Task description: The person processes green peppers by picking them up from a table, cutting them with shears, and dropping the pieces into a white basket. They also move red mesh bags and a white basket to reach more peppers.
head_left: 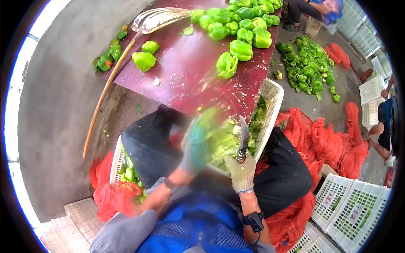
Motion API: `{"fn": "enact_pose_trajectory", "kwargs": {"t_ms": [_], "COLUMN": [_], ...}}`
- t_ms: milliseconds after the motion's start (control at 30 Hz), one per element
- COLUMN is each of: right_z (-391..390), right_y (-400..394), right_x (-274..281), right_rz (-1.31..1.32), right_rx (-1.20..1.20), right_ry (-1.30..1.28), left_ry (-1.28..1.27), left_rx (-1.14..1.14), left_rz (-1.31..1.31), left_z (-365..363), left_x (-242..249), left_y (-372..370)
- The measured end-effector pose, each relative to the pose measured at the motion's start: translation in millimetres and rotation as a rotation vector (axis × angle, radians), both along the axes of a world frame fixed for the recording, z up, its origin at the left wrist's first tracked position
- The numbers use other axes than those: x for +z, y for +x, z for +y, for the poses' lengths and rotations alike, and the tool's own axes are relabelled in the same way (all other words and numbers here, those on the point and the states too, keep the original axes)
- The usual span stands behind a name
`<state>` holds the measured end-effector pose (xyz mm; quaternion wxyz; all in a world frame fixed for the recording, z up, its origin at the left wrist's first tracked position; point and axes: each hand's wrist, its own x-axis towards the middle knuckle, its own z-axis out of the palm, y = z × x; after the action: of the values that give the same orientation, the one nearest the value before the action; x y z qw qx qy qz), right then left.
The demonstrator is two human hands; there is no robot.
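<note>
My right hand (241, 172), in a pale knit glove, is closed round a knife whose curved blade (244, 135) points up toward the red table (177, 84). My left hand (195, 145), in a bluish-green glove, is smeared by motion. A blurred green shape, seemingly a pepper (209, 118), shows at its fingertips; the grip is unclear. Beneath both hands lie pale green pepper pieces (223, 145) in a container between my legs. Whole green peppers (241, 49) are heaped on the far right part of the table, and two (144, 61) sit at its left.
A long-handled metal scoop (110, 80) leans over the table's left edge. White crates (270, 114) flank my legs, with more (356, 206) at lower right. Red mesh sacks (325, 139) and a pile of peppers (309, 65) lie on the floor. Other people are partly visible at right.
</note>
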<state>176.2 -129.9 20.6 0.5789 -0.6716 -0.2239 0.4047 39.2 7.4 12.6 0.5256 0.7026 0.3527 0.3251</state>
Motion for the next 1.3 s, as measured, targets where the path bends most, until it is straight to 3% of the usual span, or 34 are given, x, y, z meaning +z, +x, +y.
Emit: {"fn": "enact_pose_trajectory", "kwargs": {"t_ms": [100, 167, 200, 267, 300, 400, 500, 600, 667, 733, 767, 800, 867, 933, 967, 1000, 1100, 1167, 1267, 1300], "right_z": [-0.4, 1.5, 3.9, 11.6, 16.0, 28.0, 38.6, 46.3, 49.6, 50.9, 53.0, 51.5, 49.6, 45.6, 42.7, 42.4, 41.3, 29.1, 37.9, 43.6], "right_y": [6.3, 10.2, 12.2, 16.3, 17.1, 12.5, 2.2, 1.9, 1.3, 2.9, 2.9, 4.7, 12.2, 19.6, 21.8, 24.0, 27.3, 27.9, 26.0, 24.0], "right_x": [-2.8, -4.1, -3.1, 4.0, 9.4, 10.5, 15.1, 20.9, 28.5, 25.2, 35.3, 23.6, 3.0, 0.8, -7.6, -13.1, -24.0, -51.5, -52.9, -46.0], "right_rz": [-0.138, -0.231, -0.23, -0.313, -0.341, -0.184, -0.202, -0.358, -0.279, -0.257, -0.089, -0.085, -0.139, -0.231, -0.183, -0.137, -0.144, -0.215, -0.191, -0.19], "right_rx": [0.005, 0.013, 0.016, 0.018, 0.022, 0.033, 0.029, 0.088, 0.075, 0.064, 0.016, 0.018, -0.035, 0.017, -0.001, -0.021, -0.056, -0.049, -0.064, -0.059], "right_ry": [-0.046, -0.075, -0.074, -0.039, -0.021, 0.05, 0.026, 0.019, 0.021, 0.042, 0.01, 0.006, -0.124, -0.128, -0.156, -0.181, -0.174, -0.158, -0.237, -0.236], "left_ry": [0.192, -0.8, -0.798, -1.102, -1.099, -1.032, -0.958, -0.631, -0.457, -0.157, 0.142, 0.573, 1.042, 1.05, 0.923, 0.943, 0.869, 0.597, 0.769, 0.829], "left_rx": [-0.01, 0.091, 0.095, 0.159, 0.164, 0.229, 0.186, 0.249, 0.33, 0.469, 0.483, 0.556, 0.622, 0.448, 0.339, 0.329, 0.233, 0.169, 0.184, 0.162], "left_rz": [-0.01, -0.639, -0.639, -0.716, -0.716, -0.812, -0.864, -0.642, -0.587, -0.348, -0.334, 0.02, 0.366, 0.68, 0.797, 0.746, 0.817, 0.807, 0.983, 0.912], "left_z": [1.6, -6.9, -7.6, -6.2, -4.5, 6.1, 24.2, 52.1, 79.1, 98.6, 111.1, 131.4, 151.3, 183.1, 199.2, 213.9, 227.8, 232.1, 232.6, 240.2], "left_x": [-8.8, 9.3, 3.3, -13.1, -11.1, -9.2, -5.5, 24.9, 34.1, 72.3, 74.9, 77.7, 79.9, 47.2, 13.9, -34.6, -35.2, -34.2, -30.0, -39.4], "left_y": [2.6, 7.5, 2.6, -9.7, -7.6, -1.2, 0.1, -1.3, -14.2, -7.5, -7.3, -16.6, -16.6, -11.5, -13.3, -25.1, -32.9, -41.4, -31.8, -33.9]}}
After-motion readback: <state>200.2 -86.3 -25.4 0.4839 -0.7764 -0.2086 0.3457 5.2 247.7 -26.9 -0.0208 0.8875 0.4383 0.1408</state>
